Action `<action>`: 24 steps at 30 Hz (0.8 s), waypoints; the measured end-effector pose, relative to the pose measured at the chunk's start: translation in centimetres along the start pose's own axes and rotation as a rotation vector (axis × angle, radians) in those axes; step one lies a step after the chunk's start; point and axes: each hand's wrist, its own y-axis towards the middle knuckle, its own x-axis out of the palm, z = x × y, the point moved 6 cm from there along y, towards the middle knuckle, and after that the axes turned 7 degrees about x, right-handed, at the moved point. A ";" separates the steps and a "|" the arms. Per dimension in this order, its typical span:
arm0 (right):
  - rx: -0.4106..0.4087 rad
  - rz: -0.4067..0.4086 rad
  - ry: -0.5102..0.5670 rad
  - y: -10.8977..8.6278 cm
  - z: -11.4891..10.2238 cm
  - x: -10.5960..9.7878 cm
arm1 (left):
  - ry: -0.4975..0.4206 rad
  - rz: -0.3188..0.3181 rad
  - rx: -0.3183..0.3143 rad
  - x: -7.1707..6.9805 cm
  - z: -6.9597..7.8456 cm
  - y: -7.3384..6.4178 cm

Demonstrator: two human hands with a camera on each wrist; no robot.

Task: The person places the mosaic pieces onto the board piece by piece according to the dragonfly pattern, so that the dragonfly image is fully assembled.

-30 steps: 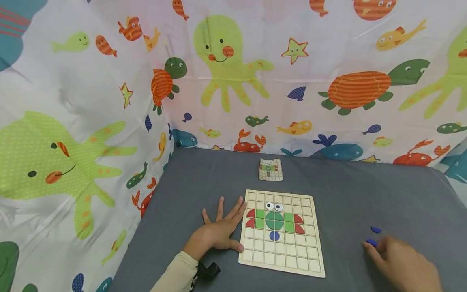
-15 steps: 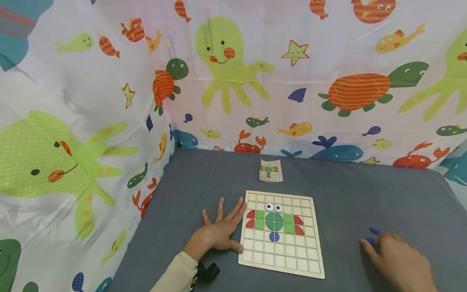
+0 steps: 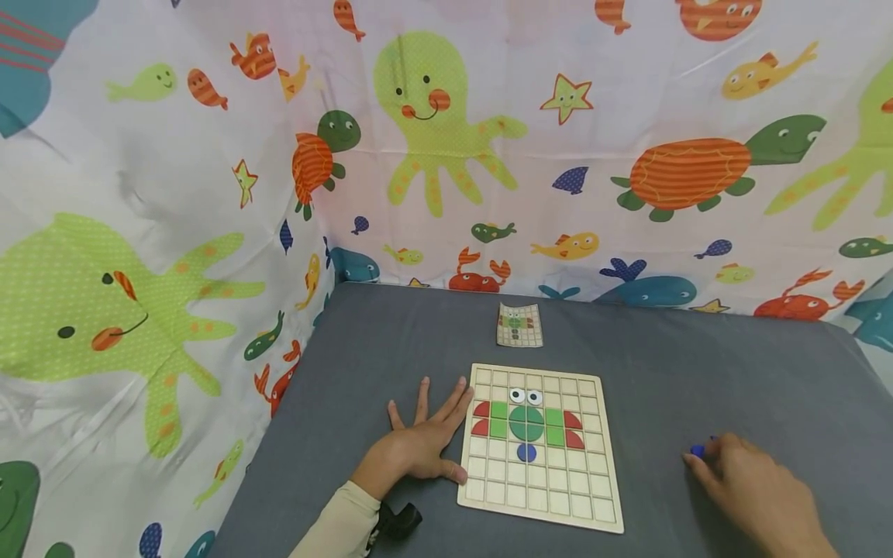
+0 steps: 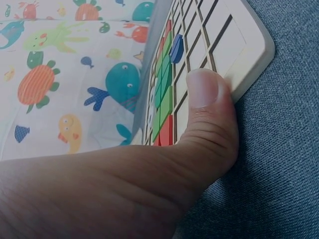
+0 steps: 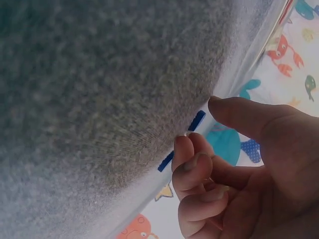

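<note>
My left hand (image 3: 422, 448) lies with spread fingers beside a wooden grid board (image 3: 537, 496), its thumb on the board's left edge; the left wrist view shows that thumb (image 4: 207, 99) pressing the rim. On the board, green, red and blue pieces (image 3: 526, 452) and two round eyes (image 3: 525, 396) form a figure. To the right, my right hand (image 3: 760, 480) has a small blue half-circle piece (image 3: 698, 450) between thumb and index finger, low over the table. A second blue piece (image 3: 713, 438) lies just behind its fingers, partly hidden; both blue pieces (image 5: 197, 120) show in the right wrist view.
A small card (image 3: 519, 325) printed with a similar grid figure lies behind the board. The grey tabletop (image 3: 656, 387) ends at a curtain (image 3: 453, 155) with sea animals at the back and left. A black strap (image 3: 398, 518) is at my left wrist.
My right hand has shifted slightly left and away from me, and the nearer blue piece has moved with it. The farther piece is now more covered by the fingers. My left hand stays put.
</note>
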 end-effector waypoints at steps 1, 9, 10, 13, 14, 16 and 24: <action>0.000 0.012 0.001 0.0 0.0 -0.1 | -0.007 0.000 0.002 0.0 0.0 0.0; -0.045 0.057 0.020 0.1 0.1 -0.5 | 0.003 0.002 -0.002 -0.1 0.3 -0.2; -0.048 0.053 0.020 0.2 0.1 -0.5 | 0.007 0.005 -0.003 -0.2 0.3 -0.2; -0.055 0.035 0.014 0.4 0.0 -0.4 | 0.010 0.008 -0.002 -0.1 0.3 -0.2; -0.062 0.032 0.011 0.5 -0.1 -0.4 | 0.010 0.008 0.000 -0.1 0.2 -0.2; -0.079 0.031 0.008 0.7 -0.1 -0.4 | 0.007 0.009 0.006 -0.1 0.2 -0.2; -0.125 0.002 0.004 0.7 -0.5 -0.5 | -0.006 -0.004 0.001 -0.1 0.2 -0.1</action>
